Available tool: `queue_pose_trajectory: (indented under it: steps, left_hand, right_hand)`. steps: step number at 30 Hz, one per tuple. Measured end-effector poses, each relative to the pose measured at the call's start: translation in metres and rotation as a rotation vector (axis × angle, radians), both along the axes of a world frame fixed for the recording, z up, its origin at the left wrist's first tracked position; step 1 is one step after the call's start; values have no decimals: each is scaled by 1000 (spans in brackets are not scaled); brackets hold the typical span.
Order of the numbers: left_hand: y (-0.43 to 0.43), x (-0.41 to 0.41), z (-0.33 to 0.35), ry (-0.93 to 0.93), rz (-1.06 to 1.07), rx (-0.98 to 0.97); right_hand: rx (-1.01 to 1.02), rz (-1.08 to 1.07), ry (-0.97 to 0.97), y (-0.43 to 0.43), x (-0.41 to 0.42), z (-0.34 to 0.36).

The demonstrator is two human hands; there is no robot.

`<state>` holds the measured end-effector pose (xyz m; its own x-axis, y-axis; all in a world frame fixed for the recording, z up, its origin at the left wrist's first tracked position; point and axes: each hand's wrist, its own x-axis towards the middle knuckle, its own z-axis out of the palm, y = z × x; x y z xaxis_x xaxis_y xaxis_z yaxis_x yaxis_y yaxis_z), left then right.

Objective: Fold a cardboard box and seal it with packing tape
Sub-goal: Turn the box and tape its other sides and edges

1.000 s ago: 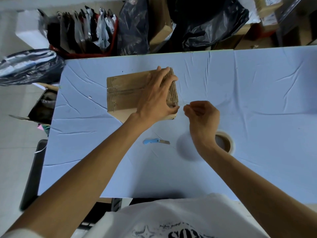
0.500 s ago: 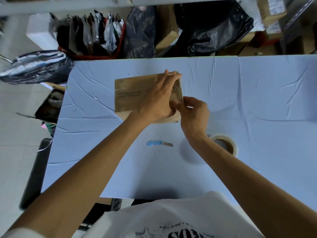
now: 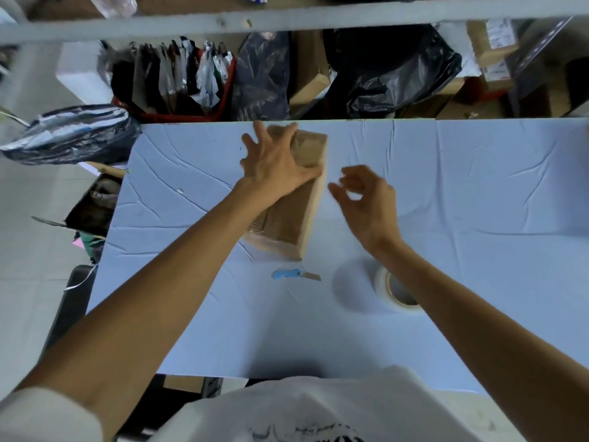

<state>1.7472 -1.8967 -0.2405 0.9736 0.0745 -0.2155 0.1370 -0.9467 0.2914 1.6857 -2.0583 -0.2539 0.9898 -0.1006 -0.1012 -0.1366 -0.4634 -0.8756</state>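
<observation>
A brown cardboard box (image 3: pixel 291 215) lies on the light blue table (image 3: pixel 478 193), its long side running from near me to the far edge. My left hand (image 3: pixel 274 164) presses flat on the box's far part, fingers spread over the top. My right hand (image 3: pixel 366 199) hovers just right of the box, fingers apart and holding nothing. A roll of clear packing tape (image 3: pixel 396 290) lies flat on the table, partly hidden under my right forearm. The box and both hands are motion-blurred.
A blue-handled utility knife (image 3: pixel 293 274) lies on the table between the box and me. Behind the far table edge stand black plastic bags (image 3: pixel 392 71), a red basket of packets (image 3: pixel 172 81) and cardboard cartons. A silvery bag (image 3: pixel 70 132) sits off the left edge.
The box has been turned about a quarter turn under my left hand, from lying crosswise to lying lengthwise. My right hand has come off the box's right end and opened.
</observation>
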Motion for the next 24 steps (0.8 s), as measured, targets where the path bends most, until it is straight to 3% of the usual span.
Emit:
queue_pose_trajectory:
  steps: [3,5,7,12,16,18,21,24]
  left_hand:
    - [0,10,1,21,103,50]
    - [1,14,2,60,84,65]
    - [4,16,5,99,50,67]
    - [29,17,25,294,-63,56]
    - [47,-1,35,386,-425,79]
    - [49,-11,32,310,-539,194]
    - [43,-14,29,-69,-730,387]
    - [31,-5,23,-92,-909,380]
  right_hand:
    - [29,283,82,7,-27,-5]
    - [-74,423,77,11,-35,-12]
    - [-141,433,65,12,-35,-16]
    - [6,445,-28,-1,-22,-18]
    - [92,453,12,-22,-2,-14]
    - [134,438,71,-36,9,-12]
    - [96,486,76,-48,19,-8]
    - [-1,574,66,-45,25,-4]
